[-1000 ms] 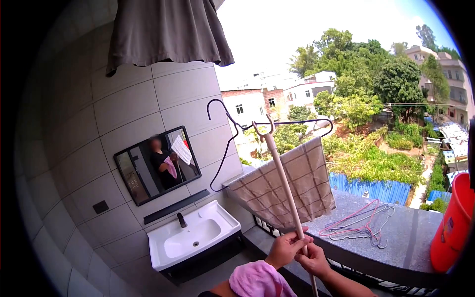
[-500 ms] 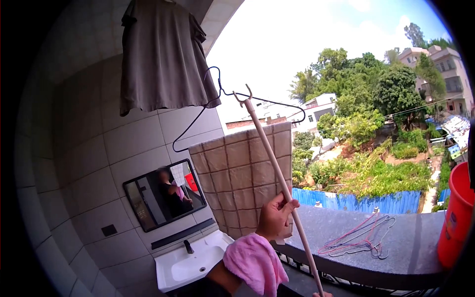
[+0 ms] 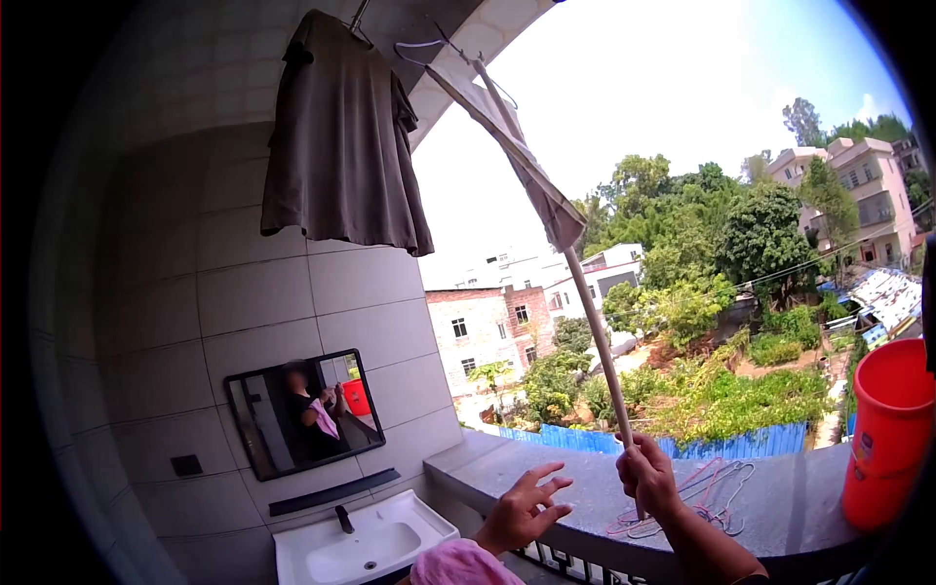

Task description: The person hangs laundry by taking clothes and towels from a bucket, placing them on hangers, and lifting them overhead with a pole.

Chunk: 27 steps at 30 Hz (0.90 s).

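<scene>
My right hand (image 3: 649, 476) is wrapped round the lower part of a long clothes pole (image 3: 602, 343). The pole leans up to the left, its top near a dark wire hanger (image 3: 417, 45) just under the ceiling. From that hanger hangs a checked cloth (image 3: 531, 161), seen nearly edge-on along the upper pole. To the left of the pole is my left hand (image 3: 526, 507), holding nothing, its fingers apart. A pink towel (image 3: 463, 565) lies over my left forearm. Beside the cloth hangs a dark grey garment (image 3: 341, 146).
Several wire hangers (image 3: 721, 492) lie on the grey ledge (image 3: 790, 487), behind my right hand. A red bucket (image 3: 887, 439) stands at the ledge's right end. At lower left are a white washbasin (image 3: 322, 556) and a wall mirror (image 3: 304, 414). Trees and buildings lie beyond the ledge.
The hanger with the checked cloth has risen on the pole towards the ceiling, and the cloth has turned edge-on. My left hand has let go of the pole; my right hand grips it.
</scene>
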Available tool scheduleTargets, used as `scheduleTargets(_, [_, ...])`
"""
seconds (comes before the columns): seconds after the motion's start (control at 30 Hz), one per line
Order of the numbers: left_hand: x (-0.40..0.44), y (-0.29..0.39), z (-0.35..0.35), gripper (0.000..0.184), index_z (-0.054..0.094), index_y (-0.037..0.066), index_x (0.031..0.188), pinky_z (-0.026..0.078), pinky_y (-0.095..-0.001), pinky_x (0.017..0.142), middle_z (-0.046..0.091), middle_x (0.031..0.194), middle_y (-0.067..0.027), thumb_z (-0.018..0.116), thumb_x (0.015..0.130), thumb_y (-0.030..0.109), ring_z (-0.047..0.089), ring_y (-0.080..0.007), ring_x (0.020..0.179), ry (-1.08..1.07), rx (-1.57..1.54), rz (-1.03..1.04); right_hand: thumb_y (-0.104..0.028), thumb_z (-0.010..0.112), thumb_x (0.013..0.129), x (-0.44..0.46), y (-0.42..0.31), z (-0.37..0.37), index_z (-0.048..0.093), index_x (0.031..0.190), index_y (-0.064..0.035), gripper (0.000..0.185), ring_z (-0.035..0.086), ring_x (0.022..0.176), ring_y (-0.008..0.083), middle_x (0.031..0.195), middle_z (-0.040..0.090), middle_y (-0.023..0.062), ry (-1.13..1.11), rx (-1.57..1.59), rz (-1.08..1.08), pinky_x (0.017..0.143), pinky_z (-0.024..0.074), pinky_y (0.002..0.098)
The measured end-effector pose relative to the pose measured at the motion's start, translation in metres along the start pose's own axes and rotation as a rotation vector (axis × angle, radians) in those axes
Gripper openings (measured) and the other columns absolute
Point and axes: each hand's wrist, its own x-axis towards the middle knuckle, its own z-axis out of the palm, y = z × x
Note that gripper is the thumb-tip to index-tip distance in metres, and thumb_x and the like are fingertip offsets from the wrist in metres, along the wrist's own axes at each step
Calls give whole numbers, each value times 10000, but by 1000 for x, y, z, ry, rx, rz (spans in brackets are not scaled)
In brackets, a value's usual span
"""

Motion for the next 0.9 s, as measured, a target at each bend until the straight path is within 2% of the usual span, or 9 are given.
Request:
scheduleTargets(0.07, [-17, -5, -7, 380, 701, 14, 1285, 578, -312, 829, 574, 1469, -114, 770, 939, 154, 697, -151, 915, -54, -23, -21, -219, 504, 1097, 37, -29, 15, 552, 1329, -94, 268, 408, 519, 44, 722, 507, -31, 22, -105, -88, 412, 305, 220])
scheduleTargets(0.17, [-41, -20, -12, 383, 700, 34, 1293, 573, -312, 817, 583, 1455, -116, 771, 943, 170, 694, -169, 956, -63, -9, -16, -242, 510, 1099, 87, -76, 43, 581, 1315, -82, 278, 404, 452, 53, 631, 481, -37, 65, -200, -202, 386, 322, 235])
scheduleTargets(0.37, [-80, -32, -32, 413, 664, 64, 1345, 576, -300, 831, 578, 1455, -124, 755, 959, 181, 700, -183, 992, -218, -43, -32, -273, 539, 1086, 160, -161, 107, 623, 1270, -22, 323, 458, 467, 71, 659, 562, -1, 109, -238, -328, 388, 344, 249])
scheduleTargets(0.43, [-93, -42, -38, 394, 667, 63, 1333, 580, -307, 843, 571, 1458, -137, 749, 966, 183, 692, -186, 1038, -212, -62, 20, -259, 534, 1088, 182, -188, 136, 605, 1265, -33, 295, 404, 450, 66, 628, 504, -19, 146, -320, -385, 373, 282, 250])
scheduleTargets(0.53, [-110, -42, -55, 390, 667, 57, 1330, 583, -316, 857, 565, 1459, -156, 746, 967, 177, 668, -204, 1118, -212, -42, 41, -262, 577, 1064, 202, -232, 179, 622, 1312, 10, 371, 515, 497, 101, 699, 618, 44, 170, -351, -400, 410, 406, 274])
scheduleTargets(0.6, [-125, -47, -67, 392, 665, 46, 1328, 582, -325, 870, 566, 1453, -166, 743, 969, 183, 665, -221, 1134, -213, -86, -34, -251, 556, 1077, 215, -255, 210, 611, 1326, 7, 363, 521, 512, 108, 729, 635, 59, 204, -390, -428, 428, 419, 275])
scheduleTargets(0.77, [-158, -47, -97, 396, 661, 22, 1317, 582, -341, 899, 593, 1410, -188, 739, 971, 198, 651, -282, 1195, -115, 5, 54, -207, 493, 1100, 243, -295, 280, 612, 1221, 26, 288, 425, 513, 108, 729, 565, 56, 110, -273, -422, 440, 356, 292])
scheduleTargets(0.8, [-165, -33, -106, 389, 665, 31, 1312, 578, -345, 916, 601, 1404, -183, 734, 973, 208, 632, -290, 1238, -136, -70, -112, -209, 481, 1106, 246, -302, 294, 611, 1224, 28, 295, 418, 513, 109, 721, 555, 54, 128, -266, -423, 445, 346, 289])
scheduleTargets(0.9, [-192, -35, -123, 392, 661, 37, 1318, 573, -335, 905, 597, 1416, -167, 724, 981, 225, 633, -278, 1234, -98, 27, -84, -165, 472, 1096, 260, -315, 318, 612, 1174, 42, 262, 400, 503, 119, 693, 532, 48, 89, -178, -435, 440, 317, 298])
